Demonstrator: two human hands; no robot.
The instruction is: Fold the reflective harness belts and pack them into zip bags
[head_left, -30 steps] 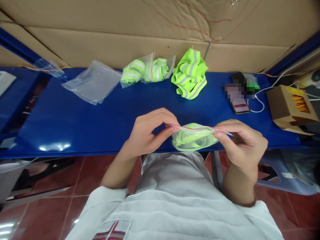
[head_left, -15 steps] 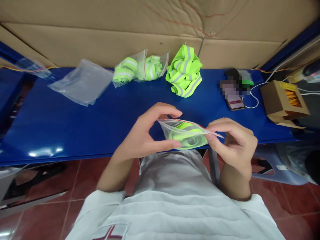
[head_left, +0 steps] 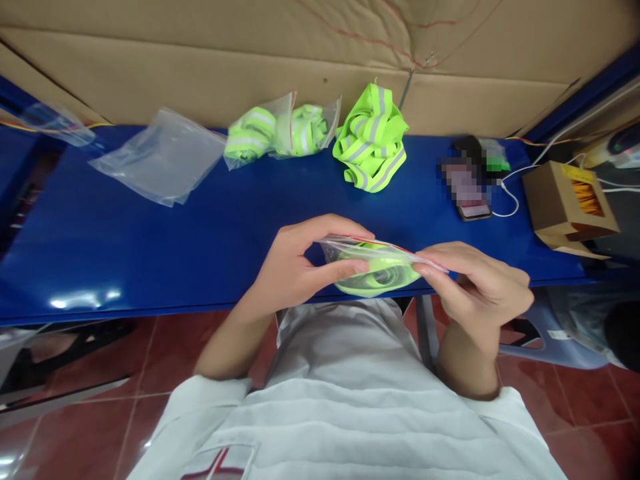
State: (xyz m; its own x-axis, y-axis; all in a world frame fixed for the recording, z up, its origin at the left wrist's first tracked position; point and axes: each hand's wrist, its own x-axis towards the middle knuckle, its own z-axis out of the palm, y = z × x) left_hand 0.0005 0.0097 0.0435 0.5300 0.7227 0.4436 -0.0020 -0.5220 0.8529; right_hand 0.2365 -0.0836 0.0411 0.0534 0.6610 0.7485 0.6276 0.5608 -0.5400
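Hands low in the middle of the frame, both on one small clear zip bag [head_left: 376, 257] stuffed with a coil [head_left: 373, 279] of neon-yellow reflective strap. Look at the left hand [head_left: 295, 270]: forefinger curled over the top of the bag's left end, thumb pressed in from below, so that end of the red-lined closure strip is squeezed between them. Now the right hand [head_left: 480, 287]: it pinches the other end, thumb and fingertips closed on the strip's right corner, the remaining fingers folded under. The bag hangs stretched between the two grips, just above the near edge of the blue counter [head_left: 200, 227] and over the person's lap. Held taut like that, I'd say, so the strip lies straight and the bulging coil sits down in the pouch rather than pushing at the mouth.

Up the frame now. A heap of loose strap [head_left: 373, 143] lies at top centre, against the cardboard wall [head_left: 250, 73]. Just left of it are two filled bags [head_left: 280, 130], side by side and touching. Further left, empty bags [head_left: 150, 157] lie flat on the counter. Each group has its own patch, probably so nothing gets mixed and all of it is within reach. At right, a phone [head_left: 467, 197] with a white cable [head_left: 506, 203], and a small open carton [head_left: 567, 203] at the counter's right end, well apart from the hands.
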